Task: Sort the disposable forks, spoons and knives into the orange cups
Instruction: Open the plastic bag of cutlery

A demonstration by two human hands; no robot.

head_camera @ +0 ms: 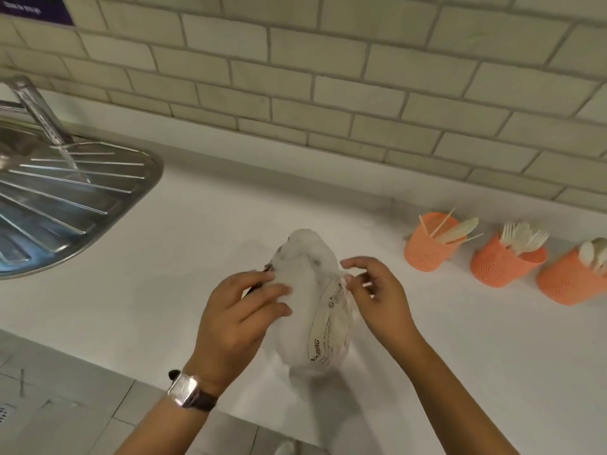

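Observation:
Both hands hold a translucent plastic bag (312, 303) with printed warning text, above the white counter (460, 339). My left hand (236, 316) grips its left side; my right hand (374, 290) pinches its right edge. What is inside the bag is too blurred to tell. Three orange mesh cups stand in a row at the right. The left cup (427, 249) holds knives and thin sticks, the middle cup (502, 262) holds white forks (522, 236), and the right cup (568, 280) holds spoons (591, 254).
A steel sink drainboard (65, 198) with a tap (39, 110) occupies the left side. A tiled wall (328, 77) runs behind the counter. The counter's front edge (131, 366) runs below my wrists, with tiled floor underneath.

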